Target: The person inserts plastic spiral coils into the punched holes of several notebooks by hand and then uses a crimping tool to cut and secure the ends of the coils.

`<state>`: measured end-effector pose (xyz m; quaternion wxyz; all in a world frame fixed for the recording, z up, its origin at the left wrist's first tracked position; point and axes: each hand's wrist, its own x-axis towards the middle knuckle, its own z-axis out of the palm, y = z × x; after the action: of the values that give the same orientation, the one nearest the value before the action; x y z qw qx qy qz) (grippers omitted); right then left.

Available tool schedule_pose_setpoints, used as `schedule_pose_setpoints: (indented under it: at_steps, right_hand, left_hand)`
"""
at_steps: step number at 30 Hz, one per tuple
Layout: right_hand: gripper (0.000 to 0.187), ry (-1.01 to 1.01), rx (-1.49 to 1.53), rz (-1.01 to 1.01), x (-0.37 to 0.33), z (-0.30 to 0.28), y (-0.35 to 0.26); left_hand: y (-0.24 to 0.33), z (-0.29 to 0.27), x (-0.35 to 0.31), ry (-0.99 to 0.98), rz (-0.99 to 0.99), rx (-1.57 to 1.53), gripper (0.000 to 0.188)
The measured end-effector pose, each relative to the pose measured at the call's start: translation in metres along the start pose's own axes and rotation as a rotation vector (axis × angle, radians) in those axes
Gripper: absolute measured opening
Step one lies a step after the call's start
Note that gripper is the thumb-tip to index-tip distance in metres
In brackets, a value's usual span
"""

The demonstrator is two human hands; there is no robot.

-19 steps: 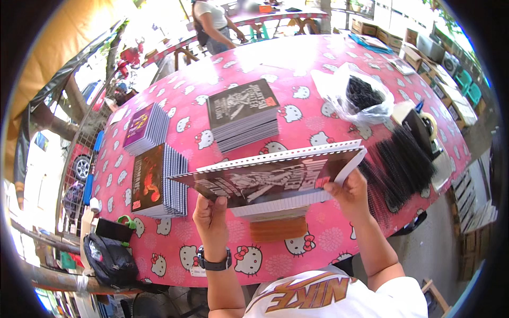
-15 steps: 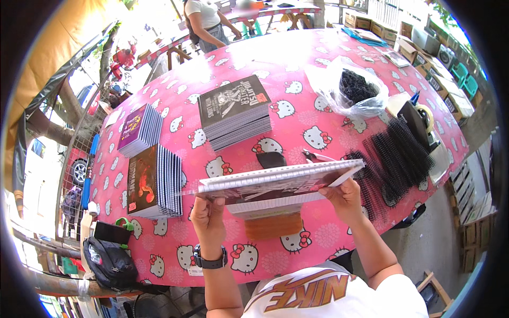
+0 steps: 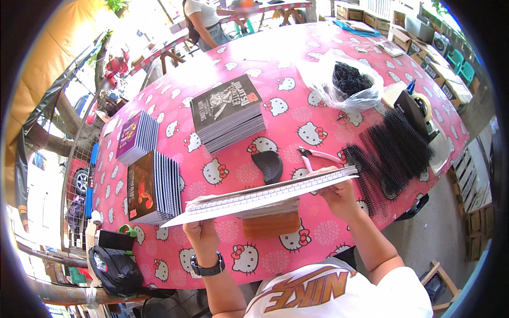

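Note:
Both my hands hold a loose book of punched pages (image 3: 265,195) up over the table, its long edge with a row of holes facing me. My left hand (image 3: 201,236) grips its lower left part, fingers partly hidden beneath. At the right end my right hand (image 3: 339,197) pinches the pages. Under the book, a stack of paper (image 3: 270,208) lies by an orange-brown block (image 3: 271,225). Just beyond are a black curved piece (image 3: 269,167) and pink-handled cutting pliers (image 3: 321,155). Black binding coils (image 3: 395,153) lie in a heap to the right.
Stacks of coil-bound books stand on the pink patterned table: dark (image 3: 228,114), purple (image 3: 137,138) and orange-black (image 3: 154,188). Farther right are a plastic bag of black coils (image 3: 350,82) and a tape roll (image 3: 423,106). A black bag (image 3: 115,267) sits at the left edge; a person (image 3: 201,24) stands beyond.
The book has tipped, so its dark cover has gone out of sight and white page edges show. Its left end has dropped toward me with my left hand. More of the pliers shows.

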<state>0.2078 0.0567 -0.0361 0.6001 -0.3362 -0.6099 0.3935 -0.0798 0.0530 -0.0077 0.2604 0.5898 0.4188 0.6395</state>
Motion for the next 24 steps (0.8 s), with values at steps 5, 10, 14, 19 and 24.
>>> schedule_pose_setpoints:
  at_steps: [5,10,14,19,24]
  right_hand:
    - [0.017,-0.022,-0.059,-0.033,-0.007,-0.003,0.003]
    - [0.019,-0.012,0.002,0.012,-0.005,-0.004,-0.004]
    - [0.022,-0.038,-0.124,-0.026,-0.005,-0.006,-0.002]
    - [0.031,-0.063,-0.061,0.126,-0.017,-0.004,0.012]
    - [0.029,-0.022,-0.109,0.119,-0.018,0.007,0.009]
  left_hand:
    - [0.006,-0.002,0.000,-0.048,-0.053,0.004,0.013]
    - [0.008,0.002,0.001,-0.106,-0.073,-0.053,0.014]
    - [0.000,0.004,-0.001,-0.087,-0.119,-0.162,0.013]
    - [0.003,0.017,-0.005,-0.066,-0.265,-0.164,0.021]
    - [0.008,0.026,0.008,-0.008,-0.053,-0.133,0.033]
